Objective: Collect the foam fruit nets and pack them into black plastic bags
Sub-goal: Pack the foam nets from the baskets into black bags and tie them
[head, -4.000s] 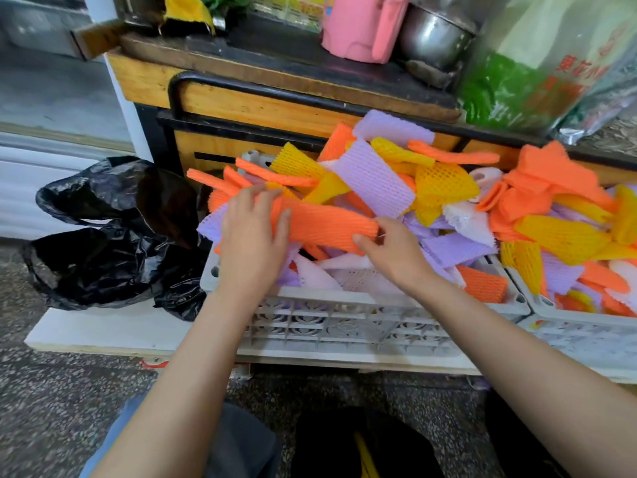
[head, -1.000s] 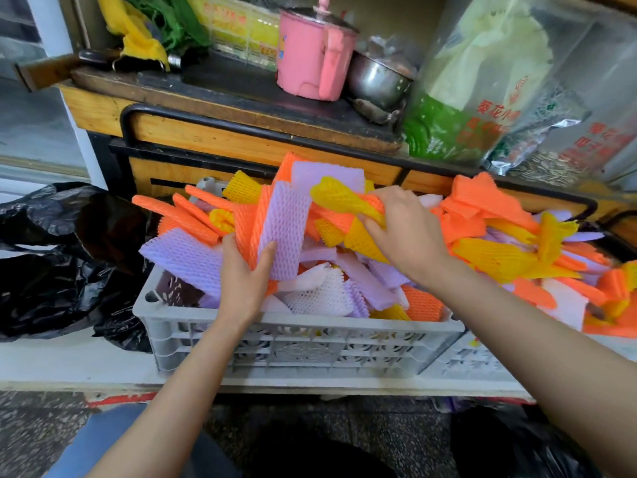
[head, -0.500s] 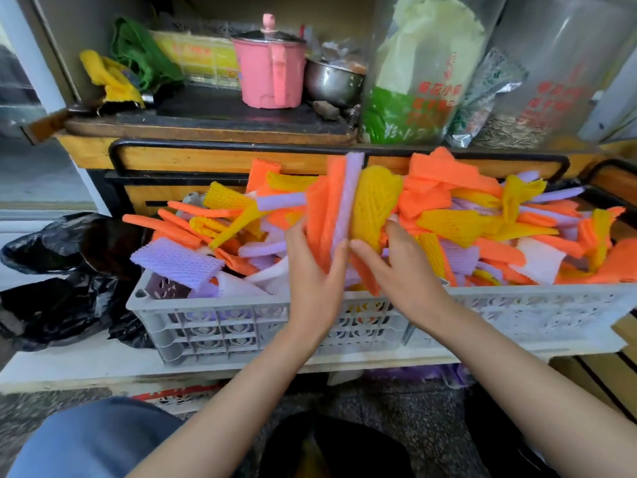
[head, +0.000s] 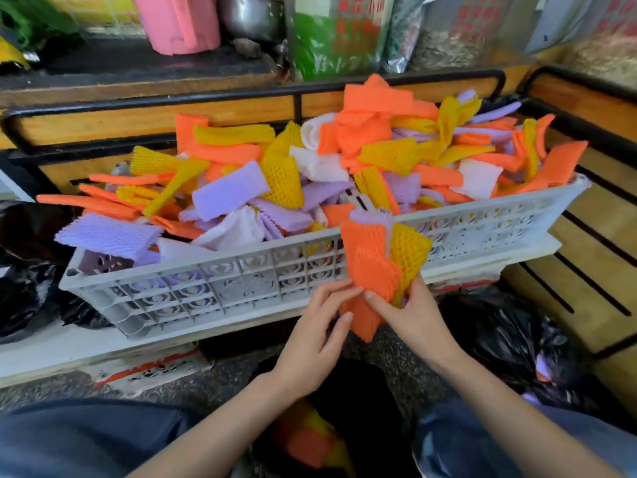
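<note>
Head: foam nets (head: 374,270) in right hand (head: 413,317) grip

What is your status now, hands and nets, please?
Right hand grips bundle of nets, left hand pinches its edge. Bundle held before crate, above open black bag. Path down looks free.

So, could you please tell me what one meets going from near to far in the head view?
Open black bag → left hand and right hand gripping the net bundle → grey crate → loose net pile → black rail → pink jug.
</note>
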### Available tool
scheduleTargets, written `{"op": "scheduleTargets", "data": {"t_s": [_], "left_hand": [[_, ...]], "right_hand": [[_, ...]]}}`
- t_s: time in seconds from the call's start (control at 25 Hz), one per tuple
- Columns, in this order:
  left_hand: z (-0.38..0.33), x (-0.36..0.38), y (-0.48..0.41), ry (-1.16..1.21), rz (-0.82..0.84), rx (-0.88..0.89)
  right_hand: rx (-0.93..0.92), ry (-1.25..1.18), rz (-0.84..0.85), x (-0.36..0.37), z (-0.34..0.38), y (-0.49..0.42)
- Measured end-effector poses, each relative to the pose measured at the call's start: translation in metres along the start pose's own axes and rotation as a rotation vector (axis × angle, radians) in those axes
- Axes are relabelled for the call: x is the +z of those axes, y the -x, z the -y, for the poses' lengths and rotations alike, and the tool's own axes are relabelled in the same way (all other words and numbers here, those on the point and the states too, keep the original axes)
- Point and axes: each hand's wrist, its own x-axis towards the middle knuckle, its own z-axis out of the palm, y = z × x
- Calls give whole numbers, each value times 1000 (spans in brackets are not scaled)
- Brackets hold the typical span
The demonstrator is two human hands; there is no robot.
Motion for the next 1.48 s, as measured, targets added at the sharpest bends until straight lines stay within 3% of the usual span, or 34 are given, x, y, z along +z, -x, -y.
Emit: {"op": "scheduleTargets", "data": {"t_s": [0.12, 0.2, 0.32, 0.36, 0.48, 0.52, 0.64, 0.76, 0.84, 0.92, 1.0, 1.16, 1.28, 1.36, 1.48], "left_hand": [[49, -10, 42, -128, 101, -152], [86, -25, 74, -349, 170, -377], [120, -43, 111, -697, 415, -737], [127, -45, 120, -640, 466, -854], [135, -46, 129, -55, 433, -1161], [137, -45, 131, 3, 437, -1185], [129, -36, 138, -170, 484, -1188], [112, -23, 144, -232, 479, -1162], [102, -18, 147, -359, 498, -1023], [100, -19, 145, -361, 402, -929], [104, -24, 139, -238, 190, -929], [104, -38, 122, -51, -177, -950], [109, -43, 121, 73, -257, -1011], [109, -41, 121, 134, -254, -1018], [106, -39, 118, 180, -254, -1013]], "right_hand": [[126, 113, 35, 10, -45, 17], [208, 111, 77, 22, -66, 33], [311, 69, 197, 44, -88, 57], [337, 61, 242, 54, -96, 65], [417, 58, 386, 77, -119, 87], [450, 59, 424, 82, -124, 92], [514, 67, 449, 90, -132, 98], [532, 88, 342, 94, -134, 93], [521, 92, 245, 98, -131, 86], [484, 101, 152, 106, -126, 78], [440, 112, 133, 116, -119, 73], [355, 256, 396, 122, -124, 78], [328, 554, 395, 100, -144, 60], [372, 760, 287, 83, -154, 40], [404, 878, 101, 72, -151, 20]]}}
